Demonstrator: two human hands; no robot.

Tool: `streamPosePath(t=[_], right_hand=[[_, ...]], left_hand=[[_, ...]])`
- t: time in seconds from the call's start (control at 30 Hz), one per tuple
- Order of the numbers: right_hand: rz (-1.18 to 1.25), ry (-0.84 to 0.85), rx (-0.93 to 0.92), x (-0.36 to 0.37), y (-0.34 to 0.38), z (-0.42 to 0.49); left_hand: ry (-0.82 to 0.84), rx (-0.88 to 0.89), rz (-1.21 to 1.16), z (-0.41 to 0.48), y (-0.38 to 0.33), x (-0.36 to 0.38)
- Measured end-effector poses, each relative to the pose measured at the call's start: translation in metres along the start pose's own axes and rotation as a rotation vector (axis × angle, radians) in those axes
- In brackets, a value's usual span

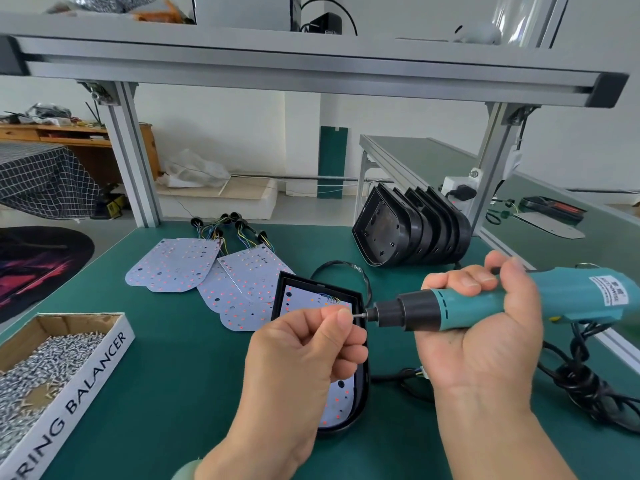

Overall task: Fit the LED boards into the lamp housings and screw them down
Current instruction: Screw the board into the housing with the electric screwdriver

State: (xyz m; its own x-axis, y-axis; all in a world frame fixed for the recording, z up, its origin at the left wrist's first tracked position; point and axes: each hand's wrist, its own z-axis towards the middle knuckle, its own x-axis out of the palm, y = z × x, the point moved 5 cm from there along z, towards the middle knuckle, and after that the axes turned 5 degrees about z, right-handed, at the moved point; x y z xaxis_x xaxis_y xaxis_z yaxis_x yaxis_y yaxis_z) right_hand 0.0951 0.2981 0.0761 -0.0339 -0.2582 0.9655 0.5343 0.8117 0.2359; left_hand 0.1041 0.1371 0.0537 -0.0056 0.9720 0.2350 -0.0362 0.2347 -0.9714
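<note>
A black lamp housing [360,403] lies on the green table, with a white LED board [341,401] seated inside it. Above it my right hand [485,337] grips a teal electric screwdriver [519,299], held sideways with its bit pointing left. My left hand [304,348] pinches a small screw [356,316] at the bit's tip, fingers closed. Several loose LED boards [207,271] with coloured wires lie spread behind the housing. A row of empty black housings [412,230] stands on edge at the back right.
A cardboard box [114,344] full of screws sits at the front left. The screwdriver's black cable [581,382] is coiled on the table at the right. Aluminium frame posts [135,161] and a shelf beam [311,67] stand behind and overhead.
</note>
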Motion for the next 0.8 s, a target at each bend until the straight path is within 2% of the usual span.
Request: streamPosePath(t=[0.43, 0.5, 0.6, 0.63, 0.7, 0.73, 0.8], right_hand=[[-0.021, 0.02, -0.022, 0.002, 0.002, -0.001], [-0.027, 0.021, -0.021, 0.001, 0.003, 0.0], [-0.062, 0.018, -0.012, -0.001, 0.004, 0.002], [-0.092, 0.012, -0.005, -0.003, 0.003, 0.003], [-0.154, 0.007, 0.019, -0.005, -0.001, 0.004], [-0.181, 0.013, 0.034, -0.006, -0.004, 0.004], [-0.231, 0.034, 0.056, -0.008, -0.011, 0.004]], left_hand=[[0.131, -0.033, 0.014, 0.005, -0.001, -0.006], [0.052, 0.072, 0.201, 0.006, -0.012, -0.016], [-0.283, 0.278, 0.521, 0.018, -0.03, -0.049], [-0.346, 0.276, 0.598, 0.025, -0.031, -0.06], [-0.322, 0.086, 0.789, 0.039, -0.015, -0.075], [-0.234, -0.058, 0.807, 0.044, -0.001, -0.078], [-0.02, -0.273, 0.697, 0.046, 0.021, -0.07]])
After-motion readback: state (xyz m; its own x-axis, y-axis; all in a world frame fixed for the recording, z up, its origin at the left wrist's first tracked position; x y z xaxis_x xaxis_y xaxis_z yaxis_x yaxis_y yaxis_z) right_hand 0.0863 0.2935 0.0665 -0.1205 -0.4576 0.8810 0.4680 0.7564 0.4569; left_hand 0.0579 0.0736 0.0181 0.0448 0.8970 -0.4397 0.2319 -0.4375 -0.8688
